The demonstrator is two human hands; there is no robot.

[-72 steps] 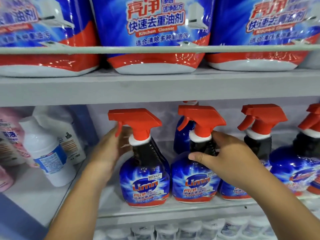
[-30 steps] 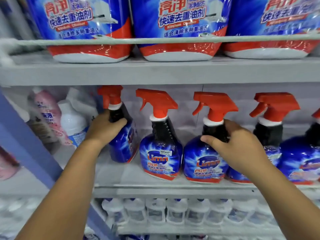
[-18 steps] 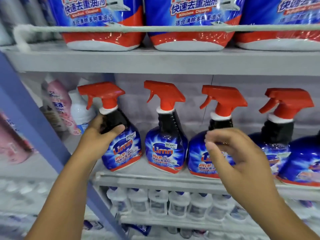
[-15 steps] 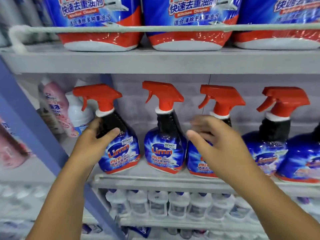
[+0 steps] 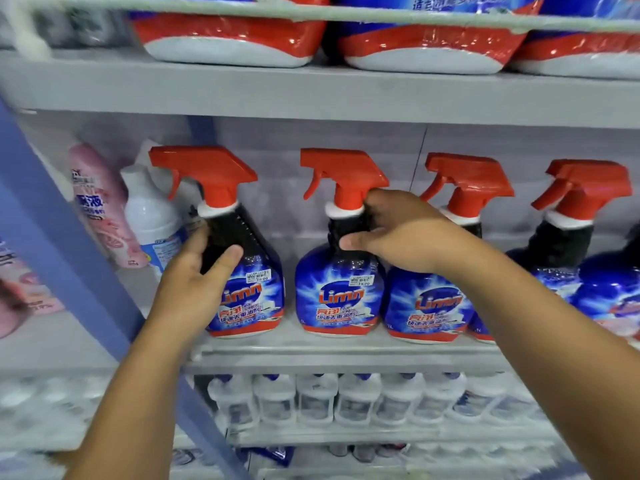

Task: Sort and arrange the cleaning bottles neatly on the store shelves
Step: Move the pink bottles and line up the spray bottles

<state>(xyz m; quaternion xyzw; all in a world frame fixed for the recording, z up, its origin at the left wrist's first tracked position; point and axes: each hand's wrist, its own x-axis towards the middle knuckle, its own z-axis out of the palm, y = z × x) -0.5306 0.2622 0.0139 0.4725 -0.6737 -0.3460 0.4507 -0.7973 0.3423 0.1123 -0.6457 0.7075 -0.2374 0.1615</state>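
The left hand grips the dark neck of the first spray bottle, thumb across the front and fingers curled round the back. That bottle stands at the left end of the row on the middle shelf, its red trigger head above the hand and its blue label below and to the right of it.

The right hand grips the neck of the second spray bottle, just under the white collar, with the thumb lying across the front of the dark neck and the fingers wrapped behind. This bottle stands upright just to the right of the first one, with a narrow gap between the two bodies.

Right of the right hand, and partly behind its wrist, stands a third spray bottle, close against the second. Further right is a fourth spray bottle, its lower part hidden by the forearm. All four trigger heads point left.

Left of the left hand, beyond the first bottle, stand a white bottle and a pink bottle, both behind a blue upright post.

Above both hands the upper shelf carries large red, white and blue refill packs behind a rail. Below the hands the lower shelf holds a row of small clear bottles, blurred.
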